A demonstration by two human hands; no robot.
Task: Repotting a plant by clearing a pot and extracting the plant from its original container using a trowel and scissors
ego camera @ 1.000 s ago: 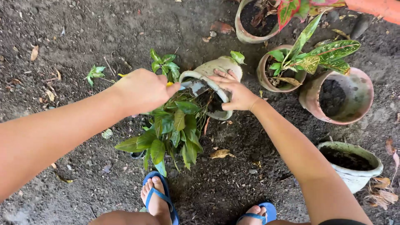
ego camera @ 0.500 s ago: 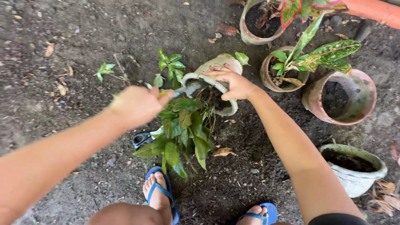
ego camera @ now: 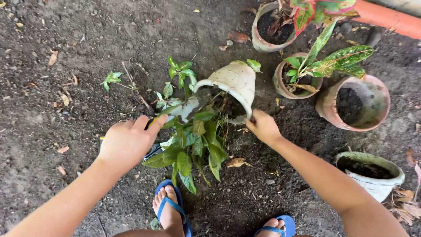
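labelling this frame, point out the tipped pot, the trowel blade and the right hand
tipped pot (ego camera: 234, 81), head view, on its pale outer wall
trowel blade (ego camera: 187, 108), head view, on the flat metal
right hand (ego camera: 262, 127), head view, on its back

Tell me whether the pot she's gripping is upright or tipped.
Tipped: the pale pot lies on its side, mouth facing the leafy plant spilling out.

- The tipped pot (ego camera: 234, 83) lies on the soil (ego camera: 66, 35), its plant (ego camera: 193, 140) spilling toward the feet.
- Left hand (ego camera: 127, 141) sits left of the plant; right hand (ego camera: 263, 127) grips the pot's rim.
- Four upright pots (ego camera: 351, 103) stand to the right.
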